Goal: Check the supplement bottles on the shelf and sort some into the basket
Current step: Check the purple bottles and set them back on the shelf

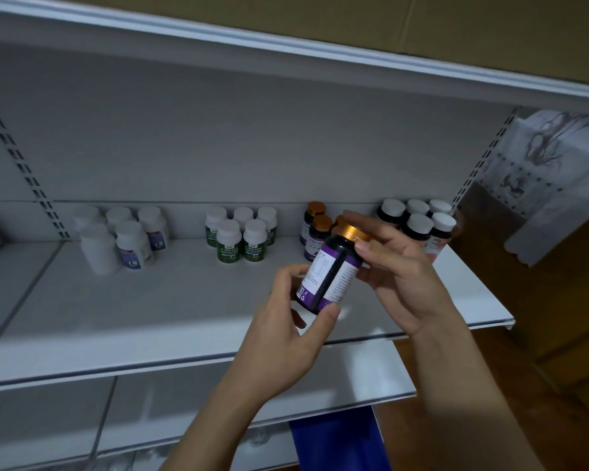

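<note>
A dark bottle with a purple-and-white label and a gold cap (330,270) is held tilted in front of the white shelf (150,307). My left hand (283,338) grips its base, thumb and fingers around the bottom. Its cap and upper body are pinched by my right hand (398,266). Behind it stand more gold-capped purple bottles (315,232), partly hidden by the held bottle. Further groups stand along the back: green-label white-capped bottles (238,237), white bottles with blue labels (130,237) and dark bottles with white caps (419,222). No basket is clearly in view.
Another white shelf (286,45) runs overhead with cardboard above it. A lower shelf (252,399) sits beneath. Something blue (337,440) shows under the lower shelf. A patterned paper box (541,175) leans at the right, over a wooden floor.
</note>
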`<state>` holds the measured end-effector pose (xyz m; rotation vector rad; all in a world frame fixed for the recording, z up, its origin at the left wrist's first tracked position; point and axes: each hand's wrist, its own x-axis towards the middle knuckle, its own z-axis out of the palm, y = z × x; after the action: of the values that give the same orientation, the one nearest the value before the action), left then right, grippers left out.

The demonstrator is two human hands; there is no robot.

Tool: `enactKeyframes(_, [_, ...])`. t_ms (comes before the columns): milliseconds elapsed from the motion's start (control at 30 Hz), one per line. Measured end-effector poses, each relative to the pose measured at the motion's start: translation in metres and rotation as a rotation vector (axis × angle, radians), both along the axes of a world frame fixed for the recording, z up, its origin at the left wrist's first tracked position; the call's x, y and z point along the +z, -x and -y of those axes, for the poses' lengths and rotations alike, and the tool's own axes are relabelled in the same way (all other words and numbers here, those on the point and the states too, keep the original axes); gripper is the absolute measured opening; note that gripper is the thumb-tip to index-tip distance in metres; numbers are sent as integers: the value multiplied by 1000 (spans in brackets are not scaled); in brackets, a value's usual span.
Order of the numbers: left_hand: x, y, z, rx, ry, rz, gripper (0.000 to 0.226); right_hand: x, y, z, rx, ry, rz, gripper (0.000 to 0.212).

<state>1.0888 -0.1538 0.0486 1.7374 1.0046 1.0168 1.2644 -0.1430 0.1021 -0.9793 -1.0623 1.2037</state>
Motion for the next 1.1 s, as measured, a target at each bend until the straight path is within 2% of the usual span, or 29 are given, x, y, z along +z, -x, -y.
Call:
enactKeyframes(167, [-1, 1, -1, 13, -2, -72, 64, -4, 15, -5, -91, 22, 95, 43])
enactKeyframes(300, [-2, 4, -5, 74, -32, -53, 58, -6, 25, -9, -143, 27, 138, 40])
enactKeyframes(433, [-5, 8, -7, 86, -15, 2, 58, -6, 29, -13, -145, 42, 188, 47])
enactKeyframes(567, [-12, 14, -10, 107, -10, -5, 56, -9, 26, -13, -70, 50, 173, 45])
enactKeyframes(767, [-13, 19, -10, 71, 31, 42, 48, -16, 29, -14, 46, 57, 72, 53])
enactKeyframes(967, [-14, 21, -12, 30, 93, 98, 50, -9, 31, -17, -46, 108, 154, 33])
enactKeyframes(1100, [-13, 24, -15, 9, 81, -1, 59, -8, 39, -17, -97, 117, 204, 22])
